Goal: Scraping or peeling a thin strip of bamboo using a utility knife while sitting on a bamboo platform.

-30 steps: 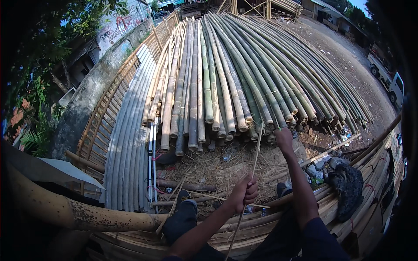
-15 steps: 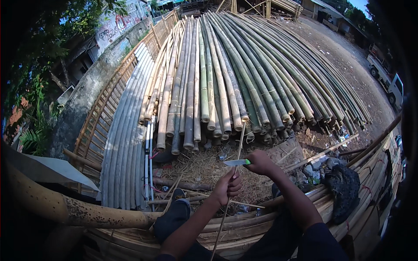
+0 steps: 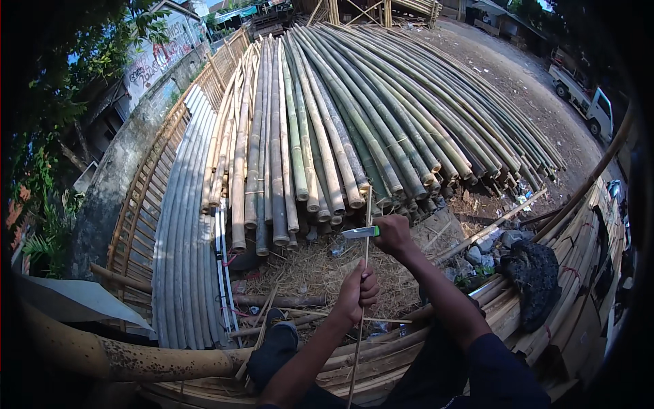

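My left hand (image 3: pixel 357 292) is closed around a thin bamboo strip (image 3: pixel 367 253), which runs from below my lap up toward the ends of the stacked poles. In my right hand (image 3: pixel 394 235), farther out and slightly to the right, is a knife (image 3: pixel 357 233) with a green handle. Its blade points left and lies across the strip, some way above my left hand. The fingers of the right hand wrap over most of the handle.
A large stack of bamboo poles (image 3: pixel 317 136) fans out ahead. Corrugated sheets (image 3: pixel 187 238) and a bamboo fence (image 3: pixel 146 198) stand left. One thick bamboo pole (image 3: pixel 157 358) crosses at lower left. Split bamboo (image 3: pixel 504 313) and a dark cloth-like bundle (image 3: pixel 537 283) lie right; a white truck (image 3: pixel 586 102) is beyond.
My right hand has moved the knife farther up the strip, away from my left hand. The left hand keeps its hold. The whole view has shifted slightly.
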`<state>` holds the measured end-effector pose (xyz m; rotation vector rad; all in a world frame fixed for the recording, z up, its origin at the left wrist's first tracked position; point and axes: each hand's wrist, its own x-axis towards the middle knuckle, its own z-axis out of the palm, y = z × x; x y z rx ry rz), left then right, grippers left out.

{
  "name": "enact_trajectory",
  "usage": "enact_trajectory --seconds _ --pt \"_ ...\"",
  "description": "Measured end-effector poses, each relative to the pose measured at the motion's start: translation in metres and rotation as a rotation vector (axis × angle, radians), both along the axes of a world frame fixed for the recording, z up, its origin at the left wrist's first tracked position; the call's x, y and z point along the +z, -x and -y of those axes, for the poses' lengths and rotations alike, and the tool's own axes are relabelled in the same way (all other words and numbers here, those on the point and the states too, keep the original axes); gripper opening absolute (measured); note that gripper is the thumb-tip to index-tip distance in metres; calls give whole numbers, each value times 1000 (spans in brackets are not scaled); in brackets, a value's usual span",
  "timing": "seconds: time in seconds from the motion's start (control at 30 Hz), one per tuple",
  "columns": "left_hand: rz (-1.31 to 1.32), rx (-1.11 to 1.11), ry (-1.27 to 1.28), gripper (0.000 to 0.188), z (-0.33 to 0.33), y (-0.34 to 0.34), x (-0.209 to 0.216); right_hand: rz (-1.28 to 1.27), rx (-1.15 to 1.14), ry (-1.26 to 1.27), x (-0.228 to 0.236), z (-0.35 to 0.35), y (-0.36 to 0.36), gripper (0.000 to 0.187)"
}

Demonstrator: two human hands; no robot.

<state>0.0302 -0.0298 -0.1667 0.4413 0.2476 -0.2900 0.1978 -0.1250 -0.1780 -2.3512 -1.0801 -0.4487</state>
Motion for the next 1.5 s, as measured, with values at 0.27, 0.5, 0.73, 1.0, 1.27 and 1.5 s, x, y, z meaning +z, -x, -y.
enact_trajectory --seconds 0.27,0.5,0.73,1.0,1.27,1.5 --pt "54 -135 1 35 20 19 5 -89 -584 -436 -16 175 -119 34" --pt "31 -67 21 35 -12 13 4 -329 -212 -204 42 75 -33 29" --pt "1 -94 118 36 1 7 4 -223 371 67 23 24 20 14" --pt "1 -110 164 37 12 20 0 -68 15 -9 6 19 -19 15" --pt "-48 -443 234 40 63 62 3 -79 -583 -148 -28 90 -95 28" --pt "-25 -126 135 30 -2 32 -18 -392 -333 -158 8 84 -61 32"
